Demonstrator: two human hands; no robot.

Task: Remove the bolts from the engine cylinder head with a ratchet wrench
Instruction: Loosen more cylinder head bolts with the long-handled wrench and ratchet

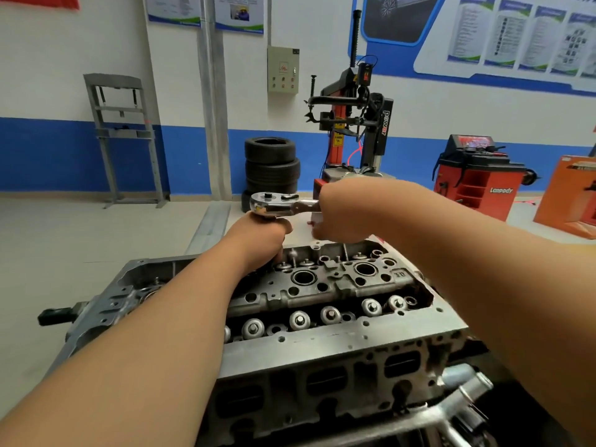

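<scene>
My right hand [342, 214] clamps ratchet wrench [274, 204] handle, centre frame; my left hand [259, 240] curled under its head, grasp can't tell.

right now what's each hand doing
Left hand: grips the ratchet wrench just below its head.
Right hand: grips the wrench handle.

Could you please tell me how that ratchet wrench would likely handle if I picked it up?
The ratchet wrench looks like solid polished metal, so it is probably rigid and heavy for its size. Its shiny finish may be slippery. Its bulky head probably makes it head-heavy.
</scene>
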